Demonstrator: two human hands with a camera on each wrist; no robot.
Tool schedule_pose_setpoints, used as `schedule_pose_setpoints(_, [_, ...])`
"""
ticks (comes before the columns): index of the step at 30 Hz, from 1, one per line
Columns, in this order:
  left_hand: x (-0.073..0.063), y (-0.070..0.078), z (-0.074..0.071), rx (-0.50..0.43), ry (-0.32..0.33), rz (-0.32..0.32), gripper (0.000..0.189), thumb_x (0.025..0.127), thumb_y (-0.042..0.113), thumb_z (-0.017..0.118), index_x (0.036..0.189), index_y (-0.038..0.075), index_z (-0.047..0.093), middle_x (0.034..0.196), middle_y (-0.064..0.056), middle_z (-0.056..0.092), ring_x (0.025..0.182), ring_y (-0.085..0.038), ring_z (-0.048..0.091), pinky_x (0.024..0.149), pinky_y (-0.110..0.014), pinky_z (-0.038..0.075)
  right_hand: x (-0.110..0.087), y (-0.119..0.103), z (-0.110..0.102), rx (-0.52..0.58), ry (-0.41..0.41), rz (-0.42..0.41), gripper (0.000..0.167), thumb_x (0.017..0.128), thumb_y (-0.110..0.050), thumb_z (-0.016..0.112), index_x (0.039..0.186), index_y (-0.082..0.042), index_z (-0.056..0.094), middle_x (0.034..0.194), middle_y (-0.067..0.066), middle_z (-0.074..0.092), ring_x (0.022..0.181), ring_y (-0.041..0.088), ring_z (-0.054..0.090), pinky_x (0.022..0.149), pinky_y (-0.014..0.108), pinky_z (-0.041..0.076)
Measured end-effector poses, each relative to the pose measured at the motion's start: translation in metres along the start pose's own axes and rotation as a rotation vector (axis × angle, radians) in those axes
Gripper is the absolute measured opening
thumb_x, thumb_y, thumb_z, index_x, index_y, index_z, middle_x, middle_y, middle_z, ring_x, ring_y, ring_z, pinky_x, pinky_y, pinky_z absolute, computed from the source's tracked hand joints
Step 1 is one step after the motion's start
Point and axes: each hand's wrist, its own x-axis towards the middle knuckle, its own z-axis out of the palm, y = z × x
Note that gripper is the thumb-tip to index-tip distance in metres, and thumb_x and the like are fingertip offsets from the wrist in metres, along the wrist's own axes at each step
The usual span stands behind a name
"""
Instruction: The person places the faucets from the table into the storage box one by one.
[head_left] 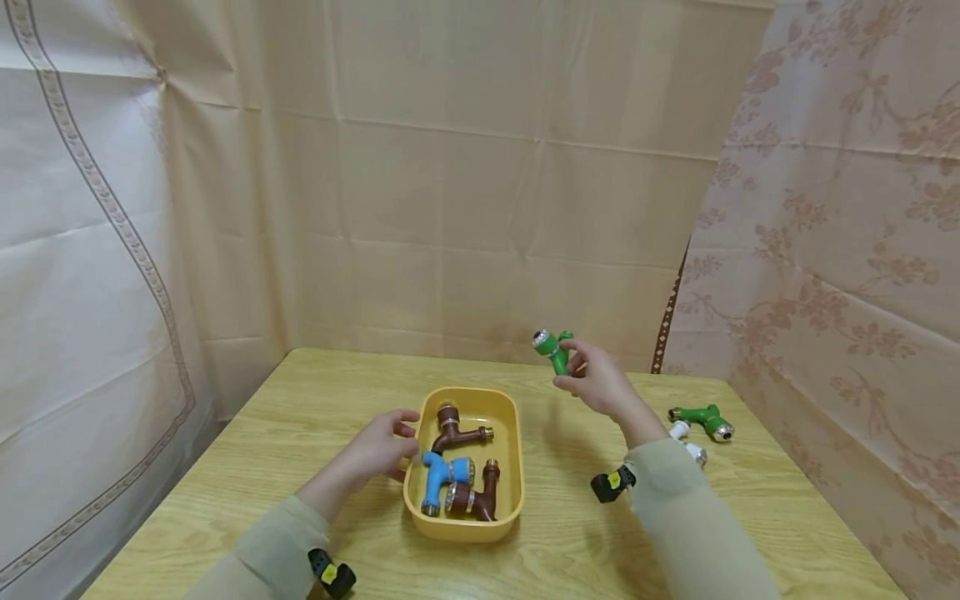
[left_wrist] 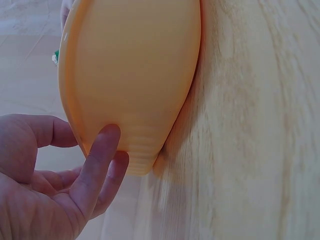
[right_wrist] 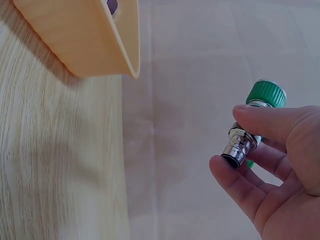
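Observation:
My right hand (head_left: 600,383) pinches a green tap (head_left: 553,350) with a silvery collar, up in the air to the right of the yellow tub. In the right wrist view the thumb and fingers hold the tap (right_wrist: 240,142) near its metal end. Beside the tub's left wall is my left hand (head_left: 381,446), its fingers loosely bent. The left wrist view has fingertips (left_wrist: 107,137) at the outside of the yellow tub (left_wrist: 135,65). Inside the tub lie a blue tap (head_left: 437,482), a brown tap (head_left: 450,433) at the back and another brown tap (head_left: 486,496) in front.
To the right on the wooden table (head_left: 337,383), another green tap (head_left: 705,419) lies by a white tap (head_left: 696,452), which my right forearm partly hides. Cloth curtains (head_left: 480,183) hang behind the table and at both sides.

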Motion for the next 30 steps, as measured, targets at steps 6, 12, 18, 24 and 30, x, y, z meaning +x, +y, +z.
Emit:
schedule_pose_setpoints(6, [-0.001,0.001,0.000,0.001,-0.001,-0.002,0.056,0.092,0.002,0.063,0.146,-0.002,0.046,0.120,-0.022,0.052,0.089,-0.029,0.064,0.062,-0.042,0.063,-0.001,-0.005,0.005,-0.045,-0.022,-0.060,0.060,0.089,-0.007,0.078,0.143,-0.005,0.052,0.099,0.011,0.062,0.087,0.024,0.067,0.068,0.033,0.060])
schedule_pose_setpoints(12, [-0.002,0.001,0.000,0.008,0.003,-0.002,0.056,0.093,0.003,0.064,0.146,-0.002,0.046,0.120,-0.022,0.052,0.090,-0.029,0.064,0.062,-0.042,0.063,-0.002,-0.009,0.010,-0.066,-0.051,-0.117,0.059,0.087,-0.005,0.079,0.141,-0.004,0.054,0.096,0.009,0.063,0.083,0.023,0.065,0.070,0.034,0.060])
schedule_pose_setpoints(18, [-0.002,0.000,0.000,0.008,0.006,0.001,0.055,0.094,0.003,0.063,0.146,-0.002,0.047,0.119,-0.021,0.053,0.090,-0.029,0.064,0.061,-0.042,0.063,-0.003,-0.014,0.016,-0.074,-0.080,-0.132,0.058,0.087,-0.005,0.079,0.140,-0.003,0.055,0.096,0.009,0.062,0.083,0.022,0.064,0.071,0.034,0.060])
schedule_pose_setpoints(24, [-0.001,0.000,0.000,0.002,0.006,0.002,0.054,0.094,0.002,0.063,0.145,-0.002,0.048,0.118,-0.021,0.053,0.088,-0.029,0.064,0.061,-0.042,0.063,-0.002,-0.018,0.025,-0.102,-0.110,-0.125,0.058,0.089,-0.008,0.079,0.141,-0.007,0.055,0.097,0.008,0.063,0.083,0.020,0.063,0.070,0.033,0.059])
schedule_pose_setpoints(30, [-0.001,0.001,0.000,0.013,0.012,-0.005,0.053,0.094,0.002,0.063,0.145,-0.001,0.048,0.119,-0.020,0.053,0.092,-0.029,0.064,0.061,-0.042,0.063,-0.001,-0.025,0.033,-0.126,-0.145,-0.128,0.057,0.090,-0.009,0.078,0.142,-0.008,0.055,0.096,0.006,0.063,0.083,0.019,0.063,0.069,0.032,0.057])
